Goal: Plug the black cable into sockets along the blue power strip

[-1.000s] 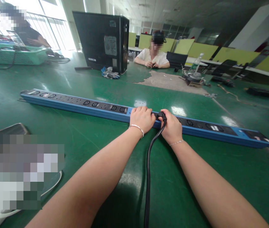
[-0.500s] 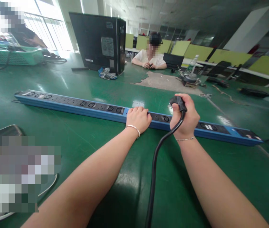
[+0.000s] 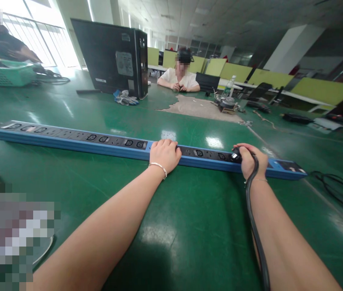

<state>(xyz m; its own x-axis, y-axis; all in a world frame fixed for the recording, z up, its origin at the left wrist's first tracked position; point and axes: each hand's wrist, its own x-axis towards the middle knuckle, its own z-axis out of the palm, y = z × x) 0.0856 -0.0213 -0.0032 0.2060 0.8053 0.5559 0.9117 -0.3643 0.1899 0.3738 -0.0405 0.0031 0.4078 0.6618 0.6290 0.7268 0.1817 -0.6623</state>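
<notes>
A long blue power strip (image 3: 119, 141) with black sockets along its top lies across the green table. My left hand (image 3: 164, 155) rests over its middle, fingers curled over the far edge and gripping it. Right of that, my right hand (image 3: 255, 161) is closed around a black power plug (image 3: 236, 155), low at the strip's top face. Whether the plug's prongs are in a socket I cannot tell, since my fingers hide part of it. From the plug a thick black cable (image 3: 253, 210) runs down along my right forearm.
Behind the strip stand a black computer case (image 3: 111, 56) and grey-blue gloves (image 3: 125, 98). A green basket (image 3: 6, 74) is at the far left, a bottle (image 3: 229, 85) at the back. A person (image 3: 179, 76) sits opposite. Black cables (image 3: 335, 184) lie at the right.
My right hand has brought the plug down and to the right, from above the strip onto its top. My left hand still holds the strip. The view has shifted somewhat.
</notes>
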